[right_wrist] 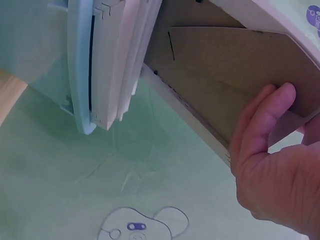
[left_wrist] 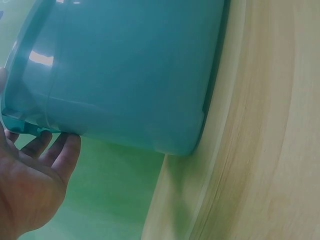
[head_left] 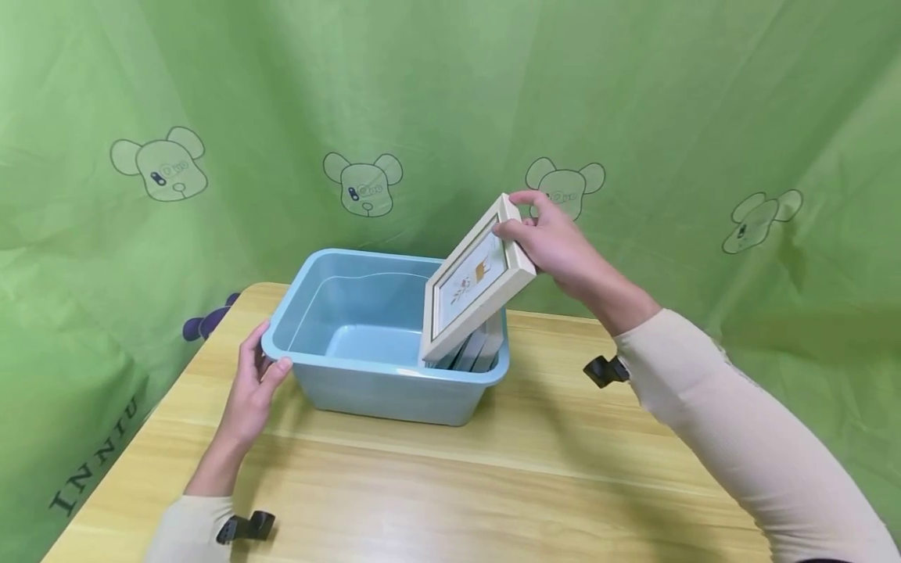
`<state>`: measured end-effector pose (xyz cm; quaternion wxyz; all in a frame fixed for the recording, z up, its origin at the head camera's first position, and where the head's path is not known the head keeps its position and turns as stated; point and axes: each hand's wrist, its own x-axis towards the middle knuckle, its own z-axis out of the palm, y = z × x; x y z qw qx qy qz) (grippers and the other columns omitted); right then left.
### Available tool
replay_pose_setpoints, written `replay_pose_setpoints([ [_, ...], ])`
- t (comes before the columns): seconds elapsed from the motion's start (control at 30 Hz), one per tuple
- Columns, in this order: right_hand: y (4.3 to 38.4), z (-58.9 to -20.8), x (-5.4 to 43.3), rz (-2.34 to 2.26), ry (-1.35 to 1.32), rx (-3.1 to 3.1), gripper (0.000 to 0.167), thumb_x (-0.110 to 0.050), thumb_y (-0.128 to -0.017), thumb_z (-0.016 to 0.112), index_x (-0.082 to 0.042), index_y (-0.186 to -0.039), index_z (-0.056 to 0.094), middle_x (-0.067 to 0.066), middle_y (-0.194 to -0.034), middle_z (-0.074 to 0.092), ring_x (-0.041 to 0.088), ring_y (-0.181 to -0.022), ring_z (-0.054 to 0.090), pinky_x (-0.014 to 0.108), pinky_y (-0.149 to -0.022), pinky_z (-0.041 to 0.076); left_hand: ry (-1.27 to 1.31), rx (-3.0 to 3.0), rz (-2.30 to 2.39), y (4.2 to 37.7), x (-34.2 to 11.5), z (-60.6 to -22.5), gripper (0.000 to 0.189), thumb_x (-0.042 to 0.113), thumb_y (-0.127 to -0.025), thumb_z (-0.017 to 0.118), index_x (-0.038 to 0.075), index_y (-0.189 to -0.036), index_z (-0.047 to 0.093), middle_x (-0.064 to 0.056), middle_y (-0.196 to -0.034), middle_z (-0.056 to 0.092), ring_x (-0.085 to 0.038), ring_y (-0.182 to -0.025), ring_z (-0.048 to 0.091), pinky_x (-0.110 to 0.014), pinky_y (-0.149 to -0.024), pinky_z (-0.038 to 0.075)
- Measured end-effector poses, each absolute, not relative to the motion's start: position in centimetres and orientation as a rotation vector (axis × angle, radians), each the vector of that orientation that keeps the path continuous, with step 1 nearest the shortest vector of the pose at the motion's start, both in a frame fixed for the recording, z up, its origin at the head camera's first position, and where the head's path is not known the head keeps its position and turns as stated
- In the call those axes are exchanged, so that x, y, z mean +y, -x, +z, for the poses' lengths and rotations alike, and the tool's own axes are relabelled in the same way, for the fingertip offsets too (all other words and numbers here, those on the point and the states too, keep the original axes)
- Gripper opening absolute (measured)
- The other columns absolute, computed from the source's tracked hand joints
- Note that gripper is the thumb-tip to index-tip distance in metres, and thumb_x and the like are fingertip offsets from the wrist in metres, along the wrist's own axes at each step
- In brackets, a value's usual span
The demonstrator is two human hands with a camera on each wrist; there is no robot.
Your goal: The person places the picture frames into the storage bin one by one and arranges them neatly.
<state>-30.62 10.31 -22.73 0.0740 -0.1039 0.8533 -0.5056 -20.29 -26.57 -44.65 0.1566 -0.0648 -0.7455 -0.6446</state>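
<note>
A light blue plastic basin stands on the wooden table. My left hand grips its rim at the left front corner, thumb on the front and fingers curled under the edge; in the left wrist view, the fingers meet the rim. With my right hand I hold a cream picture frame by its upper edge, tilted over the basin's right end. A flower print shows on its front. The right wrist view shows its brown backing board. Several more frames lean together inside the basin's right end.
The light wood table reaches in front of and to the right of the basin. Behind it hangs a green curtain printed with bear heads. Black straps sit at both wrists.
</note>
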Motion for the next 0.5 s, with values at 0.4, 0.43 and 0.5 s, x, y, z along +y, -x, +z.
replay_pose_setpoints([
  [0.4,32.2,-24.1,7.6,-1.429,0.238,2.583,0.068,-0.024,-0.093,0.060,-0.017,-0.150,0.024,0.016,-0.126,0.054,0.025,-0.089,0.066,0.035,-0.066,0.061,0.181,-2.134,-1.852,20.3,-26.6,-44.5,0.064,0.012,-0.101,0.048,0.009,-0.154,0.012,-0.019,-0.158,0.019,-0.041,-0.143,0.024,-0.002,-0.100,0.035],
  [0.43,32.2,-24.3,7.4,-1.425,0.233,2.584,0.068,-0.024,-0.092,0.060,-0.017,-0.150,0.025,0.015,-0.125,0.054,0.025,-0.088,0.065,0.035,-0.065,0.061,0.182,-2.134,-1.853,20.3,-26.6,-44.5,0.064,0.012,-0.101,0.048,0.009,-0.154,0.012,-0.019,-0.158,0.019,-0.041,-0.143,0.024,-0.002,-0.100,0.035],
  [0.5,32.4,-24.7,7.0,-1.419,0.234,2.585,0.069,-0.024,-0.092,0.061,-0.017,-0.150,0.025,0.015,-0.122,0.053,0.024,-0.086,0.065,0.034,-0.064,0.060,0.183,-2.136,-1.849,20.2,-26.6,-44.6,0.064,0.012,-0.101,0.048,0.011,-0.154,0.013,-0.019,-0.158,0.019,-0.041,-0.143,0.024,-0.002,-0.100,0.035],
])
